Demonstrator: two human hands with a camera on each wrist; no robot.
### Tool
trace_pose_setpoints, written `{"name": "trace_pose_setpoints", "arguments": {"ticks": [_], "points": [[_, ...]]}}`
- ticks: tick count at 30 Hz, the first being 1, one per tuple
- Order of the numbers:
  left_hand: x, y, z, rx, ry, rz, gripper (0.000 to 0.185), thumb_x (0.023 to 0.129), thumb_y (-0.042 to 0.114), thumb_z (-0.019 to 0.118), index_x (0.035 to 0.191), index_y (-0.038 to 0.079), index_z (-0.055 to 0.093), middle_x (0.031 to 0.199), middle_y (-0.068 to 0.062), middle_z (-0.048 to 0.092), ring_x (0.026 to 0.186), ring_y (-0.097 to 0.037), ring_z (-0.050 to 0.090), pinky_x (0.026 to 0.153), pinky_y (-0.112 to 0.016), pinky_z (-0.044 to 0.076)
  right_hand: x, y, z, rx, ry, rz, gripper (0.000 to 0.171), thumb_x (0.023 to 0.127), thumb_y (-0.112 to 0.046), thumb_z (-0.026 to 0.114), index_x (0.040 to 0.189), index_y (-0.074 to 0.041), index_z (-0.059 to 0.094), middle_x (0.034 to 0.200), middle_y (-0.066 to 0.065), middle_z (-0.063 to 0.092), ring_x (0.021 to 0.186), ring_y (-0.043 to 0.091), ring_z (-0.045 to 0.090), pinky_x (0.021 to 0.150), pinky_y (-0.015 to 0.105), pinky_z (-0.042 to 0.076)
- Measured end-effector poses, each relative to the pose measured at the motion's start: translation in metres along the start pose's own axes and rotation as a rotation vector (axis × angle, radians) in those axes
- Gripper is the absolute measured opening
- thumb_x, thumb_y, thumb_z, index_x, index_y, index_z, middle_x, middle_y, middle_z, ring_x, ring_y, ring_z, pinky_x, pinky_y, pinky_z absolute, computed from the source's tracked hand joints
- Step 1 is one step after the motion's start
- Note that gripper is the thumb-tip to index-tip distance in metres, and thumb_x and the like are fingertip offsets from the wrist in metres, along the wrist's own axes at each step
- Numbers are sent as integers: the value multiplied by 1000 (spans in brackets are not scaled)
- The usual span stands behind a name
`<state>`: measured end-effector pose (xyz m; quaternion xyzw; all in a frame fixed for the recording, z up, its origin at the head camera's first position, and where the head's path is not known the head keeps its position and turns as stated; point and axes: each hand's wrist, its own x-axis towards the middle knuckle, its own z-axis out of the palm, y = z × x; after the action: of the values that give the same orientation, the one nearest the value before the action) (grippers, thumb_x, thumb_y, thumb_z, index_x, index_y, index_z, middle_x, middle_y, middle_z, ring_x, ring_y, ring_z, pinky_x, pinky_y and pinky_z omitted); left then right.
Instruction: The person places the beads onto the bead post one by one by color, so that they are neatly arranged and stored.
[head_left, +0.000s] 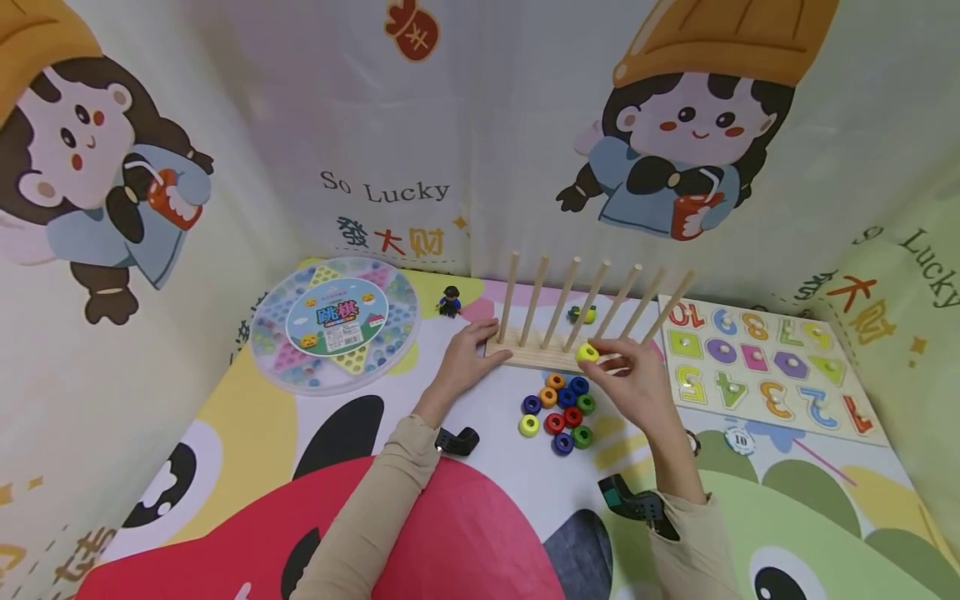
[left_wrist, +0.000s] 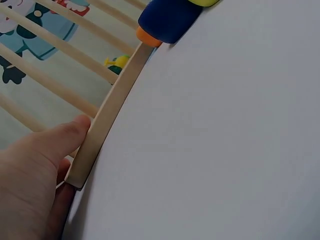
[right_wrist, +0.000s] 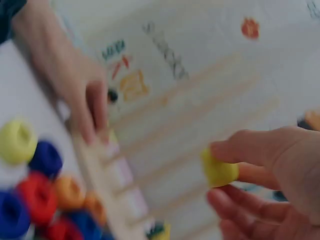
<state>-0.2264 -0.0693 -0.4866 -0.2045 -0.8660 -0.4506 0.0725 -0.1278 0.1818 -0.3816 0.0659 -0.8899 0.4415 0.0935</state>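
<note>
While the left hand [head_left: 467, 354] lies flat with relaxed fingers on the left end of the wooden peg rack [head_left: 558, 354], pressing its base to the bench [head_left: 495, 467], the right hand [head_left: 637, 379] pinches a yellow ring [head_left: 587, 352] between thumb and fingertips. That ring sits just in front of the rack's base, near the foot of the middle pegs and below their tops. The right wrist view, though blurred, shows the same ring [right_wrist: 218, 170] held at the fingertips [right_wrist: 235, 150] with the pegs behind it. The left wrist view shows the thumb [left_wrist: 65, 135] laid against the base's edge [left_wrist: 107, 125].

The step in hand appears to be carrying one ring toward a peg. The next move would likely call for lifting the ring above a peg's tip, lining its hole up with the tilted peg, and letting it slide down while the other hand keeps the rack steady.

In front of the rack, between the two hands, lies a cluster of loose rings [head_left: 558, 412] in blue, orange, red, green, purple and yellow. Right of the rack lies a number puzzle board [head_left: 765, 367]; left of it lies a round checkers set [head_left: 336, 325].
</note>
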Motion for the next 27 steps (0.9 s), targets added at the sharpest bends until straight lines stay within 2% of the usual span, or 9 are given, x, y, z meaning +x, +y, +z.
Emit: {"name": "trace_pose_setpoints", "arguments": {"ticks": [6,14,20,27], "points": [[0,-4,2,27,-5,-3,57,84,25,80,130,-4,61,138,-11,57,129,-27,51,110,-37,40,29,-43,15,104,173,-143,31,82,-5,80,110,2,72,103,15,70,77,25,66,66,11,50],[-1,-5,0,71,-9,9,58,85,28,79,130,-2,61,137,-13,57,128,-29,52,109,-41,40,63,-80,31,189,290,-282,29,83,-7,79,109,3,72,105,14,72,75,24,66,65,12,50],[-3,-1,-1,118,-44,10,61,87,35,76,134,-1,58,140,-13,55,129,-29,50,109,-41,40,77,-99,38,131,352,-350,29,86,-9,76,112,2,71,105,14,71,72,25,67,63,13,48],[-1,0,-3,114,-51,-11,64,86,37,76,135,0,58,140,-13,54,129,-28,50,109,-41,41,86,-108,45,16,350,-326,27,87,-13,76,109,3,72,103,16,70,66,24,65,55,18,43]]}}
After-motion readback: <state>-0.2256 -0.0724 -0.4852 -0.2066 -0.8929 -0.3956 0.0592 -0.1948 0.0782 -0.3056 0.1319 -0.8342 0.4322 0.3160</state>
